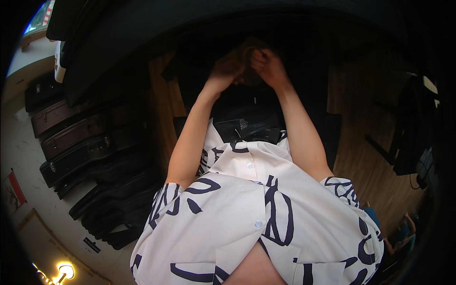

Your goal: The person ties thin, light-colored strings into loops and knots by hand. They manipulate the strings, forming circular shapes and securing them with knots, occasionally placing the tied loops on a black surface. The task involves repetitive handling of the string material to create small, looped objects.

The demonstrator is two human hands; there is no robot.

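Both hands are raised close together in deep shadow at the top middle. My left hand [230, 72] sits beside a dim brownish shape [251, 46], and its fingers are mostly lost in the dark. My right hand [269, 66] has its fingers curled inward against the same shape. What they hold is too dark to name. Below the hands, at my waist, lies a black item with a mesh patch [242, 124].
Several dark, curved instrument cases [76, 128] stand in a row on the left. A broad black surface [199, 23] spans the top. Wooden floor [351, 137] shows on the right, with black stand legs [380, 147] and a cable. Another person [403, 237] is at the lower right.
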